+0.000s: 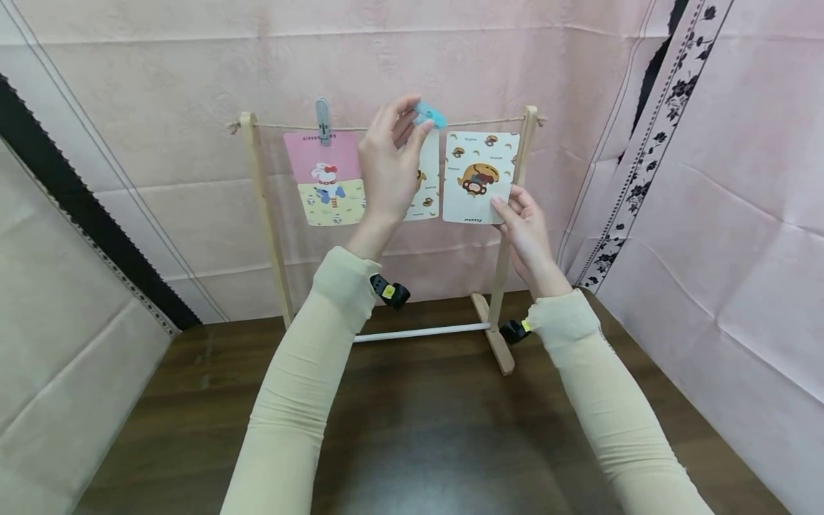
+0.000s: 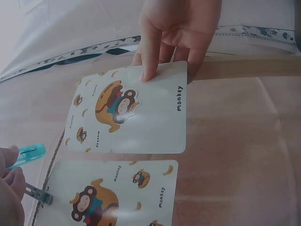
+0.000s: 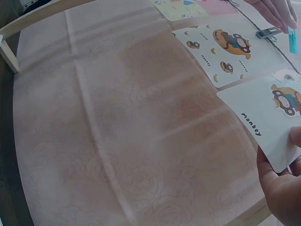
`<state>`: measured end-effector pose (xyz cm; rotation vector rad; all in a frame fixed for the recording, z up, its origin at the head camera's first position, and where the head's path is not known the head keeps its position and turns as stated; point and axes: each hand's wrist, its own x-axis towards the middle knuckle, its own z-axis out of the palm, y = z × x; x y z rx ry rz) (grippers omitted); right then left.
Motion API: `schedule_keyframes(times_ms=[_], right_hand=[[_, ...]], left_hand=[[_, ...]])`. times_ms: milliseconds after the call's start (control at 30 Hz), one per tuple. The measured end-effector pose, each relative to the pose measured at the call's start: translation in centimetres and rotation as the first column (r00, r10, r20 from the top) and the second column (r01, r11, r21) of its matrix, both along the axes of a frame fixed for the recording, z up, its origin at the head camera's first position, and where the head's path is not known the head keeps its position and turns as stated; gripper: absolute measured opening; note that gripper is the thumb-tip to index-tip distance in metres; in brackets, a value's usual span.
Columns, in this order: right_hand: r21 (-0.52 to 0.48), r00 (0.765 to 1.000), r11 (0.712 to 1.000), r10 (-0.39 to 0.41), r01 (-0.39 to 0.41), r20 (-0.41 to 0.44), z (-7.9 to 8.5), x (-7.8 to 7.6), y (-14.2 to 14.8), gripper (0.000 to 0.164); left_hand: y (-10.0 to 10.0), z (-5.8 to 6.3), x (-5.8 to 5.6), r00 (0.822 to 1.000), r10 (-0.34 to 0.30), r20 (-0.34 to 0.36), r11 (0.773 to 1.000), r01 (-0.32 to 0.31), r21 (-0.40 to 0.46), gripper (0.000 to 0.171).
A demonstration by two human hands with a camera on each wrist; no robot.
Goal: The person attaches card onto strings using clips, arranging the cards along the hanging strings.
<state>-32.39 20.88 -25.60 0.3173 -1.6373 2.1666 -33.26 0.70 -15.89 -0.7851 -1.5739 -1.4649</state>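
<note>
My left hand [image 1: 391, 164] pinches a light blue clothespin [image 1: 433, 114] close to the rope [image 1: 483, 122]. Lower on the right, my right hand [image 1: 531, 236] grips a white monkey card [image 1: 460, 197] by its bottom corner, thumb in front and fingers behind. The card's top edge is near the rope, with no clip seen on it. A second monkey card [image 2: 146, 197] hangs beside it, held by a grey clothespin [image 2: 40, 194]; in the head view my left hand partly covers this card. Farther left, a pink and yellow card [image 1: 325, 175] hangs from a grey-blue clothespin [image 1: 323, 120].
The rope is strung between two wooden posts [image 1: 264, 193] of a rack. A white crossbar [image 1: 418, 332] joins them low down, and a wooden foot [image 1: 494, 340] rests on the dark table [image 1: 418, 429]. Pale pink cloth [image 1: 193, 79] surrounds the table at the back and sides.
</note>
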Motion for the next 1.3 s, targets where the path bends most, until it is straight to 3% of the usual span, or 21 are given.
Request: schedule_keyframes(times_ms=[133,433,733,1000,1300], right_hand=[[-0.029,0.999,0.999,0.031,-0.032,-0.022,0.1,-0.3,-0.3,0.017],[-0.102,0.991,0.986,0.134,-0.135,-0.012,0.8,-1.0,-0.8,0.015],[-0.165,0.983,0.972,0.18,-0.17,0.047,0.9,-1.6,-1.1,0.017],[-0.265,0.963,0.927,0.263,-0.267,-0.053,1.3,-1.9,-1.5,0.015],[-0.212,0.958,0.936,0.261,-0.282,-0.119,1.0,-1.2,-1.5,0.018]], left_hand=[[-0.4,-0.1,-0.1,1.0,-0.025,0.008,0.999,0.024,0.037,0.03],[-0.2,-0.1,-0.2,0.999,-0.049,0.014,0.999,0.049,0.014,0.029],[-0.2,0.1,0.3,1.0,-0.026,0.002,1.0,0.026,0.003,0.029],[-0.7,0.5,0.2,0.999,-0.035,0.02,0.998,0.034,0.048,0.03],[-0.4,0.7,0.6,0.998,-0.065,0.012,0.998,0.065,0.015,0.031]])
